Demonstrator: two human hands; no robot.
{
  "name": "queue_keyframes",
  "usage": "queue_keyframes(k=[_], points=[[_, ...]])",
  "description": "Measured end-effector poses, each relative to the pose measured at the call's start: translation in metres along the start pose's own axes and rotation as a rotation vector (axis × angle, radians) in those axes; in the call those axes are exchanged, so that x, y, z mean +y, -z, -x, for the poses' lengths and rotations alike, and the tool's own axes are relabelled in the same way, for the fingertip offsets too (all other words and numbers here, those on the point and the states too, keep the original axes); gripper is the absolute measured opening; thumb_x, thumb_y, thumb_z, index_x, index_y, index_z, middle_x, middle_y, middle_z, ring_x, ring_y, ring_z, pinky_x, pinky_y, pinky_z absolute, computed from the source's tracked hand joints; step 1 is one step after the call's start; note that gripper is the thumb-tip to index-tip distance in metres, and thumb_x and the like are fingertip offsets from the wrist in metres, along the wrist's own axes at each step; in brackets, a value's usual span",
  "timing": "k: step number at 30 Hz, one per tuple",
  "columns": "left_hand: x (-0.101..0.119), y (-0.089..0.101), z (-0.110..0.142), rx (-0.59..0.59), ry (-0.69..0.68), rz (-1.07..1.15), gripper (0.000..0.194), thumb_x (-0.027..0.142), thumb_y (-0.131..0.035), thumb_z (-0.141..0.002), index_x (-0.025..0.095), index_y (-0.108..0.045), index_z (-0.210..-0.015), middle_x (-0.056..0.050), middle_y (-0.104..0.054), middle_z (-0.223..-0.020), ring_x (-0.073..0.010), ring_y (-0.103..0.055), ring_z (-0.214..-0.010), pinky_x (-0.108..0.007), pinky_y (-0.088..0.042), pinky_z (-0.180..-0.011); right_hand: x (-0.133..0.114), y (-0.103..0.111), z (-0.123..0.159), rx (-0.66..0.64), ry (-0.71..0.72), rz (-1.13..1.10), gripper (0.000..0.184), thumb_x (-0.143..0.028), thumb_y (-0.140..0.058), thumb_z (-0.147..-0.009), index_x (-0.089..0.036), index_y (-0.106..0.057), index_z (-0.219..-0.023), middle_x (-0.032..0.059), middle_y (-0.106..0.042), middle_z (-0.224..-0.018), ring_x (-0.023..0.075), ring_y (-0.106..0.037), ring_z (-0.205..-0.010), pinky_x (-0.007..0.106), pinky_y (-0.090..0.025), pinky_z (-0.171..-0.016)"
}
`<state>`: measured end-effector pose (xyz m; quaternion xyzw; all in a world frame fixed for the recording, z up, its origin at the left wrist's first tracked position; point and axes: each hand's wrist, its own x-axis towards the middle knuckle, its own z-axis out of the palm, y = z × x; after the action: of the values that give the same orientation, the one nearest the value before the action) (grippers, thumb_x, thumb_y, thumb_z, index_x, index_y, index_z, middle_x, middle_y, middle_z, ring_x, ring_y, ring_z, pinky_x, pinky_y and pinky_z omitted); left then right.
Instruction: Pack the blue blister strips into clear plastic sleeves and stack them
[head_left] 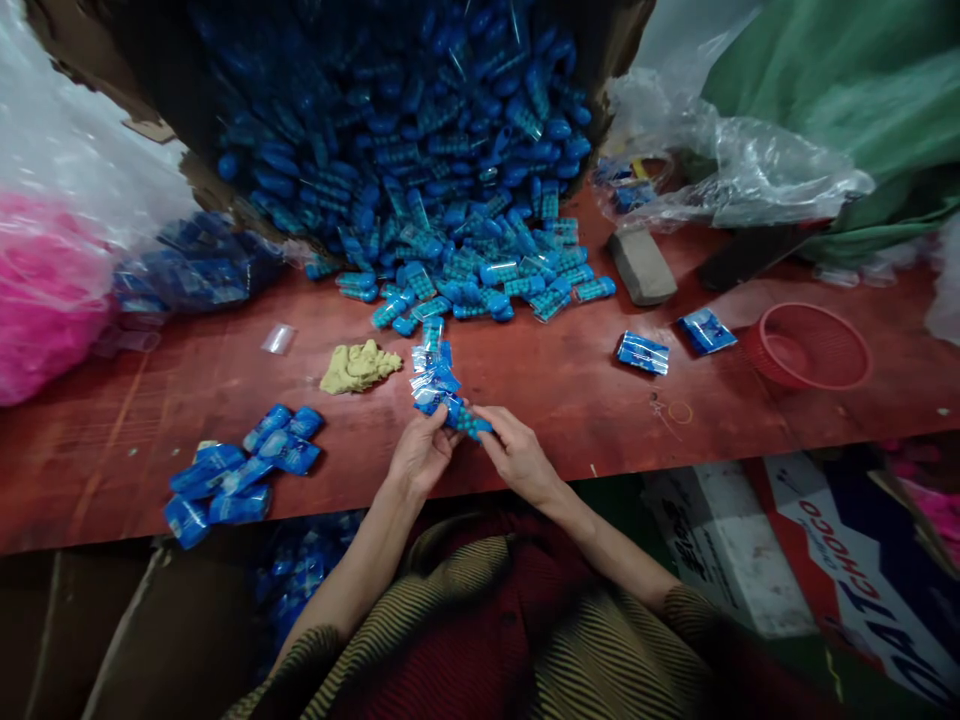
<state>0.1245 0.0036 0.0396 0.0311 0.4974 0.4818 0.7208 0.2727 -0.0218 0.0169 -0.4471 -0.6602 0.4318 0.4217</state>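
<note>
My left hand (422,450) and my right hand (516,452) meet at the near edge of the red table (570,390). Both pinch one small blue capsule-shaped item (466,423) that sits partly in a clear packet. A short row of filled clear packets (433,375) runs from my hands toward a big heap of blue capsule items (442,180) spilling out of a cardboard box. A pile of packed blue packets (240,470) lies to the left of my left hand.
A yellow cloth lump (360,366) lies left of the packet row. Two blue packets (643,352) and a red basket (808,345) sit to the right. A pink bag (45,290), clear plastic bags (720,160) and a grey block (641,265) ring the table.
</note>
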Motion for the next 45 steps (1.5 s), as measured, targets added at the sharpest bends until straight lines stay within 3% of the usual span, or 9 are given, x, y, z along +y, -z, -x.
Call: queue_keyframes(k=[3,12,16,21,28,35,38,42,45], points=[[0.001,-0.001,-0.001,0.039,-0.002,0.017,0.017,0.013,-0.047,-0.088,0.014,-0.062,-0.080,-0.003,-0.071,-0.073,-0.0123,-0.066,-0.068,-0.026,-0.052,-0.073,-0.002,-0.003,0.001,0.041,-0.014,0.016,0.034,-0.016,-0.050,-0.086,-0.021,-0.058,-0.119,0.0077,-0.063,-0.111,0.0185,-0.060,-0.102,0.035,-0.050,-0.092],[0.001,0.001,-0.009,0.119,-0.057,0.073,0.007,0.018,-0.058,-0.082,0.016,-0.060,-0.076,-0.001,-0.068,-0.068,-0.0134,-0.064,-0.064,-0.027,-0.050,-0.067,0.010,-0.005,0.006,0.233,-0.275,-0.212,0.033,-0.031,-0.050,-0.086,-0.019,-0.057,-0.116,0.0049,-0.063,-0.094,0.0108,-0.061,-0.062,0.024,-0.055,-0.050],[0.005,0.002,-0.011,0.189,-0.001,0.052,0.014,0.023,-0.058,-0.083,0.016,-0.058,-0.071,0.001,-0.060,-0.057,-0.0112,-0.058,-0.051,-0.022,-0.043,-0.049,0.023,0.013,-0.002,0.282,-0.216,0.027,0.030,-0.028,-0.048,-0.087,-0.019,-0.059,-0.113,0.0079,-0.065,-0.101,0.0173,-0.064,-0.083,0.033,-0.056,-0.072],[0.000,-0.005,-0.002,0.134,0.099,0.092,0.018,0.026,-0.055,-0.086,0.016,-0.057,-0.070,0.000,-0.060,-0.059,-0.0124,-0.060,-0.055,-0.021,-0.044,-0.047,0.013,0.026,-0.019,0.267,-0.157,0.471,0.033,-0.019,-0.051,-0.082,-0.018,-0.061,-0.114,0.0140,-0.057,-0.123,0.0289,-0.051,-0.115,0.051,-0.039,-0.099],[-0.012,-0.011,0.008,0.046,0.123,0.081,0.012,0.027,-0.059,-0.083,0.016,-0.061,-0.079,-0.001,-0.065,-0.070,-0.0121,-0.062,-0.062,-0.022,-0.047,-0.053,-0.011,0.003,-0.028,0.079,-0.088,-0.028,0.039,-0.013,-0.051,-0.079,-0.021,-0.058,-0.117,0.0047,-0.064,-0.111,0.0158,-0.060,-0.101,0.032,-0.047,-0.093],[-0.019,-0.005,0.008,0.019,0.048,0.019,0.015,0.026,-0.070,-0.073,0.016,-0.061,-0.077,0.001,-0.063,-0.064,-0.0108,-0.060,-0.056,-0.021,-0.046,-0.050,-0.014,0.007,-0.026,0.107,-0.132,-0.052,0.026,-0.023,-0.044,-0.089,-0.022,-0.069,-0.096,0.0016,-0.071,-0.088,0.0158,-0.065,-0.083,0.030,-0.050,-0.080],[-0.017,-0.004,0.008,0.047,0.073,0.037,0.012,0.026,-0.067,-0.077,0.016,-0.060,-0.074,0.001,-0.062,-0.060,-0.0111,-0.060,-0.055,-0.021,-0.046,-0.049,-0.006,0.019,-0.025,0.110,-0.078,0.113,0.026,-0.028,-0.043,-0.092,-0.022,-0.067,-0.102,0.0042,-0.069,-0.095,0.0182,-0.063,-0.090,0.034,-0.049,-0.084],[-0.016,-0.003,0.007,0.082,0.108,0.072,0.013,0.024,-0.065,-0.079,0.016,-0.059,-0.072,0.001,-0.062,-0.060,-0.0120,-0.062,-0.056,-0.020,-0.046,-0.048,0.017,0.036,-0.026,0.135,-0.077,0.633,0.036,-0.029,-0.058,-0.084,-0.022,-0.058,-0.119,0.0140,-0.058,-0.120,0.0301,-0.051,-0.109,0.048,-0.041,-0.090],[-0.018,-0.005,0.007,0.106,0.117,0.086,0.015,0.025,-0.062,-0.081,0.015,-0.060,-0.070,0.000,-0.062,-0.061,-0.0114,-0.061,-0.056,-0.019,-0.046,-0.047,0.033,0.039,-0.027,0.057,-0.105,0.826,0.035,-0.024,-0.058,-0.084,-0.022,-0.058,-0.119,0.0160,-0.058,-0.116,0.0315,-0.050,-0.105,0.049,-0.042,-0.085]])
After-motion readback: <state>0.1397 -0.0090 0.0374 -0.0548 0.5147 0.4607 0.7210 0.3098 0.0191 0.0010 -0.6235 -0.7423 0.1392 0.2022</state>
